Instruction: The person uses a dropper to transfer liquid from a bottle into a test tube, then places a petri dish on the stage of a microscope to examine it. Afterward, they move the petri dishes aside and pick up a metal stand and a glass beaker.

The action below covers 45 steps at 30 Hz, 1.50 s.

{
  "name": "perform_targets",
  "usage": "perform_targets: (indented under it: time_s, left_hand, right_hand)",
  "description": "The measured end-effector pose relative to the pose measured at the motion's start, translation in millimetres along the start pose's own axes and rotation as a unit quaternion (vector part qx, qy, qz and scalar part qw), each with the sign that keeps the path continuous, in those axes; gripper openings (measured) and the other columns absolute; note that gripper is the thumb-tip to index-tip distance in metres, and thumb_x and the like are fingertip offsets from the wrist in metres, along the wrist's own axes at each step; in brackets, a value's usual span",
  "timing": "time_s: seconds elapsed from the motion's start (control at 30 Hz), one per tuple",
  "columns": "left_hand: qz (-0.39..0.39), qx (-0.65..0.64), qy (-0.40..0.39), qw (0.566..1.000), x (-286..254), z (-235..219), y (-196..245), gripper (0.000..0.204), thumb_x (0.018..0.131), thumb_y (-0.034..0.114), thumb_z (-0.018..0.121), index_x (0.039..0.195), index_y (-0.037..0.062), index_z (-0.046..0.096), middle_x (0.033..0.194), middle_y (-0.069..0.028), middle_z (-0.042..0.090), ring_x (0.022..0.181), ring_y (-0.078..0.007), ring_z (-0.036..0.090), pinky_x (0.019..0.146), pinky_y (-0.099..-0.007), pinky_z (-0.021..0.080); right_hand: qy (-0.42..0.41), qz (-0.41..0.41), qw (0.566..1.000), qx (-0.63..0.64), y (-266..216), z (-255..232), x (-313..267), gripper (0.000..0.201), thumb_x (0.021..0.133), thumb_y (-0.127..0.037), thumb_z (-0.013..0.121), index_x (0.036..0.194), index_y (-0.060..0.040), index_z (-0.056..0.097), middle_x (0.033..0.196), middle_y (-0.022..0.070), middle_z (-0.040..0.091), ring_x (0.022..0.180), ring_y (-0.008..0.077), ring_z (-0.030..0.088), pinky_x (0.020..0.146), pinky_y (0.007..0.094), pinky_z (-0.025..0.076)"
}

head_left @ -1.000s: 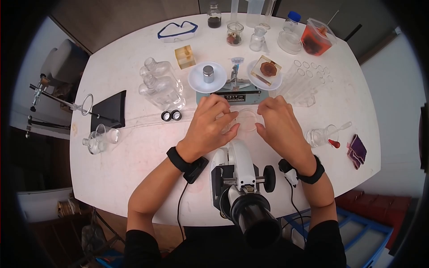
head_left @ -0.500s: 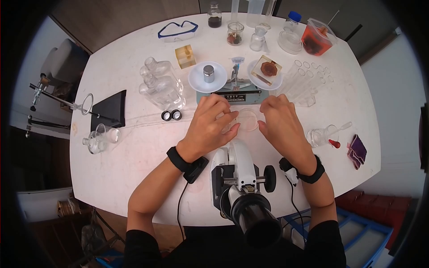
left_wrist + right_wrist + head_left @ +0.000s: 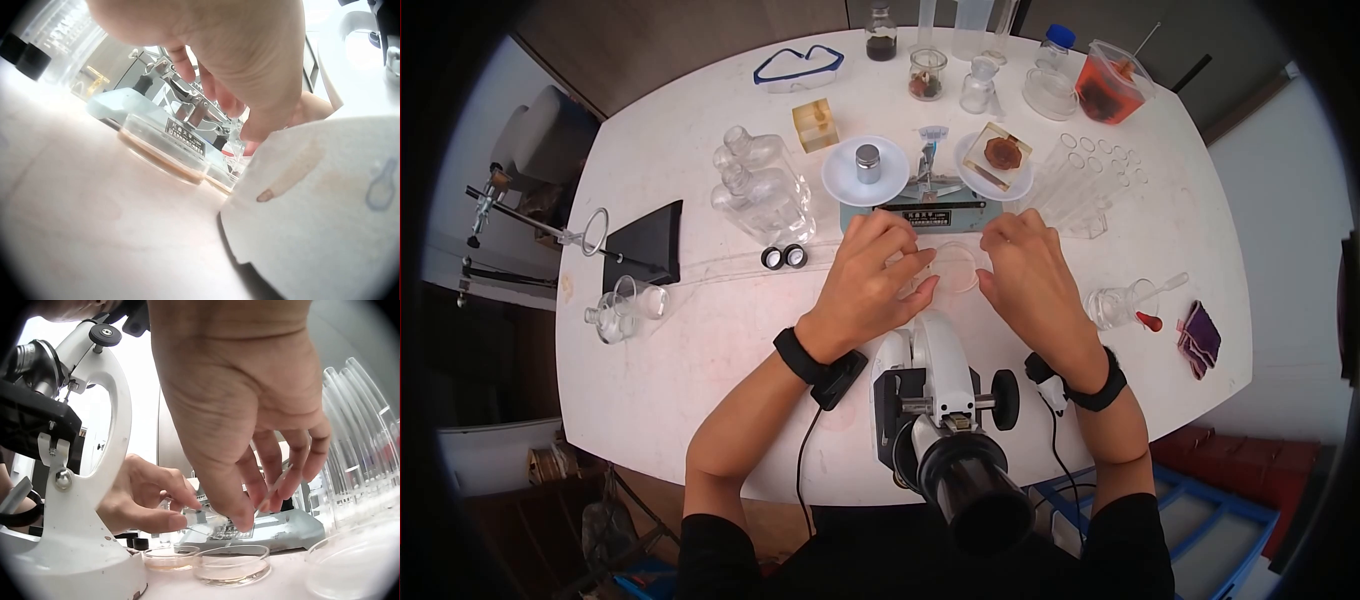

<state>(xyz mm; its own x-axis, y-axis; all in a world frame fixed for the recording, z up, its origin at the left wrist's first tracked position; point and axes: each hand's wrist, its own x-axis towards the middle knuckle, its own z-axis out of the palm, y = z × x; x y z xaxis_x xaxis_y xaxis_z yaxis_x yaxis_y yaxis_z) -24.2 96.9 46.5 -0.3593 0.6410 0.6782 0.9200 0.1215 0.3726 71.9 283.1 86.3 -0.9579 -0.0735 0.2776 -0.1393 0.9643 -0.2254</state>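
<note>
My left hand (image 3: 870, 275) and right hand (image 3: 1030, 275) face each other over clear petri dishes, just in front of a pan balance (image 3: 922, 218). Thumb and fingers of the right hand pinch a thin clear strip (image 3: 279, 481), seen nearly edge-on. The left hand's thumb and index finger stand close together; I cannot tell whether a clear piece is between them. Below the hands sit one petri dish (image 3: 232, 565) and another petri dish (image 3: 172, 557), both with a shallow pale layer. A third clear dish (image 3: 353, 569) lies to the right. The white microscope (image 3: 940, 365) stands nearest the body.
The balance pans bear a metal weight (image 3: 867, 163) and a clear block with a brown specimen (image 3: 1002, 153). Clear bottles (image 3: 765, 195) stand left, a test tube rack (image 3: 1090, 195) right. A beaker (image 3: 1108, 308) and purple cloth (image 3: 1198, 340) lie further right.
Both hands keep nearly the same place. The right hand's thumb and fingertips have shifted very slightly; the dishes have not visibly moved.
</note>
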Motion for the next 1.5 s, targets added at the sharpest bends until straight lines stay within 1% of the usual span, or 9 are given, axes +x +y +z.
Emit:
perform_targets:
  time_s: [0.37, 0.47, 0.53, 0.83, 0.9, 1.1, 1.17, 1.23, 1.5]
  left_hand:
    - [-0.014, 0.01, -0.01, 1.0, -0.1, -4.3, -2.4, 0.034, 0.056, 0.003, 0.081, 0.088, 0.0043, 0.07, 0.087, -0.0058, 0.056, 0.091, -0.0246, 0.056, 0.076, -0.036, 0.043]
    - [-0.02, 0.02, -0.032, 0.999, -1.0, -8.5, -4.5, 0.031, 0.059, 0.006, 0.081, 0.088, 0.004, 0.07, 0.087, -0.0059, 0.056, 0.091, -0.0249, 0.056, 0.076, -0.0363, 0.044]
    - [-0.042, 0.031, -0.059, 0.997, -1.8, -11.9, -4.0, 0.028, 0.062, 0.008, 0.081, 0.088, 0.0038, 0.071, 0.087, -0.0061, 0.056, 0.091, -0.0248, 0.056, 0.077, -0.0364, 0.044]
    - [-0.127, 0.07, -0.084, 0.986, -8.0, -29.5, -6.0, 0.02, 0.072, 0.01, 0.077, 0.089, 0.0011, 0.072, 0.087, -0.009, 0.062, 0.089, -0.0264, 0.058, 0.078, -0.0362, 0.045]
    - [-0.14, 0.065, -0.079, 0.985, -12.7, -30.8, -9.0, 0.021, 0.073, 0.01, 0.077, 0.09, 0.0002, 0.072, 0.088, -0.0102, 0.063, 0.088, -0.0274, 0.058, 0.077, -0.0366, 0.046]
    - [-0.158, 0.04, -0.067, 0.984, -23.2, -31.2, -11.3, 0.022, 0.074, 0.009, 0.075, 0.093, -0.002, 0.07, 0.09, -0.013, 0.064, 0.087, -0.0299, 0.058, 0.077, -0.0379, 0.048]
    - [-0.159, 0.028, -0.062, 0.985, -25.8, -28.0, -12.4, 0.022, 0.075, 0.008, 0.075, 0.094, -0.0021, 0.07, 0.09, -0.0134, 0.063, 0.087, -0.0303, 0.058, 0.077, -0.0381, 0.048]
    - [-0.159, 0.017, -0.072, 0.985, -27.9, -24.5, -15.2, 0.022, 0.076, 0.011, 0.074, 0.095, -0.0005, 0.069, 0.087, -0.0115, 0.061, 0.088, -0.0296, 0.055, 0.077, -0.039, 0.044]
    - [-0.16, 0.033, -0.09, 0.983, -26.5, -27.2, -15.8, 0.024, 0.075, 0.007, 0.074, 0.097, -0.0009, 0.069, 0.092, -0.0127, 0.062, 0.089, -0.0308, 0.057, 0.078, -0.0386, 0.048]
  right_hand:
    - [-0.003, 0.003, 1.0, 0.013, -0.3, -2.2, 1.2, 0.018, 0.072, 0.002, 0.059, 0.089, 0.0042, 0.066, 0.095, 0.0114, 0.059, 0.094, 0.0286, 0.051, 0.08, 0.04, 0.041]
    - [0.0, 0.001, 1.0, 0.008, 0.3, -2.2, 1.1, 0.018, 0.072, 0.003, 0.059, 0.089, 0.004, 0.066, 0.095, 0.0114, 0.059, 0.095, 0.0287, 0.051, 0.081, 0.04, 0.041]
    - [0.005, -0.002, 1.0, 0.002, 0.3, -2.7, 1.1, 0.018, 0.072, 0.003, 0.058, 0.089, 0.0039, 0.066, 0.095, 0.0113, 0.059, 0.095, 0.0289, 0.051, 0.08, 0.0399, 0.041]
    - [-0.016, -0.015, 0.999, -0.034, 0.4, -4.8, 1.5, 0.018, 0.073, 0.004, 0.058, 0.088, 0.0031, 0.067, 0.094, 0.0123, 0.059, 0.095, 0.0289, 0.051, 0.08, 0.0399, 0.041]
    - [-0.049, 0.013, 0.999, -0.013, -1.3, -0.9, 2.6, 0.017, 0.073, 0.001, 0.062, 0.089, 0.0028, 0.067, 0.097, 0.0117, 0.061, 0.096, 0.0289, 0.052, 0.081, 0.0396, 0.042]
    - [-0.045, 0.024, 0.996, 0.071, 5.0, 4.8, 3.8, 0.022, 0.072, -0.004, 0.072, 0.093, 0.0021, 0.068, 0.102, 0.0102, 0.062, 0.1, 0.0289, 0.053, 0.085, 0.0403, 0.043]
    - [-0.049, 0.027, 0.996, 0.076, 4.1, 2.7, 4.5, 0.023, 0.072, -0.004, 0.073, 0.093, 0.0019, 0.068, 0.102, 0.0103, 0.062, 0.1, 0.0291, 0.053, 0.085, 0.0405, 0.043]
    - [-0.051, 0.03, 0.995, 0.082, 4.4, 2.5, 4.7, 0.023, 0.072, -0.004, 0.073, 0.094, 0.0017, 0.068, 0.102, 0.0104, 0.062, 0.1, 0.0293, 0.053, 0.085, 0.0407, 0.043]
    - [-0.049, 0.023, 0.993, 0.102, 8.7, 10.7, 5.0, 0.022, 0.074, -0.005, 0.072, 0.094, 0.0021, 0.067, 0.103, 0.0111, 0.061, 0.1, 0.03, 0.053, 0.087, 0.0404, 0.043]
